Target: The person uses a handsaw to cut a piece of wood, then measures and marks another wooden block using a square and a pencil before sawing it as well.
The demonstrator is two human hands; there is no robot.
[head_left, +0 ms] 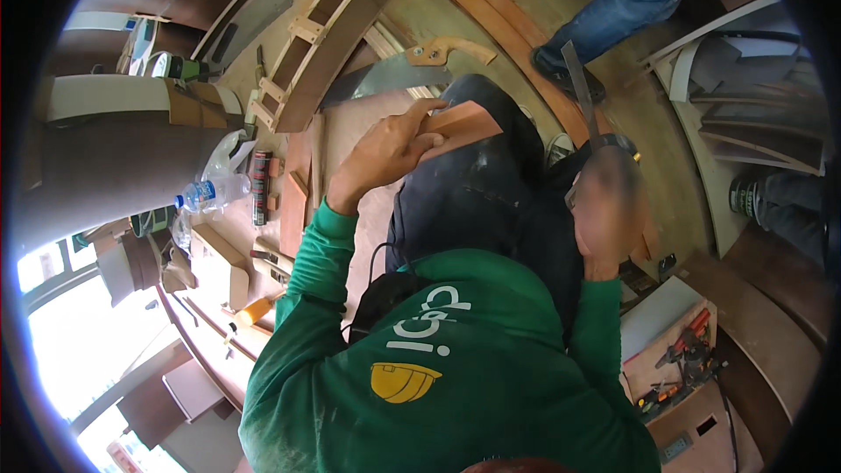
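Observation:
My left hand (390, 149) is closed on a thin, flat, reddish-brown piece of wood (469, 125), held above my dark-trousered left knee. Thumb and fingers pinch its left end; the other end points right. On my right, my right hand (604, 215) is blurred but appears wrapped round the lower end of a long, narrow grey blade (578, 83). That blade stands out away from me; its handle cannot be made out. Just beyond my left hand lies a handsaw (372, 79) with a wooden handle, touching neither hand.
A long slatted wooden frame (328, 35) lies far left. Left of me are a plastic bottle (215, 193), a dark cylindrical tube (260, 188) and wood offcuts. Another person's legs (631, 9) stand far right. A wooden box of tools (670, 342) sits at lower right, near curved panels (762, 140).

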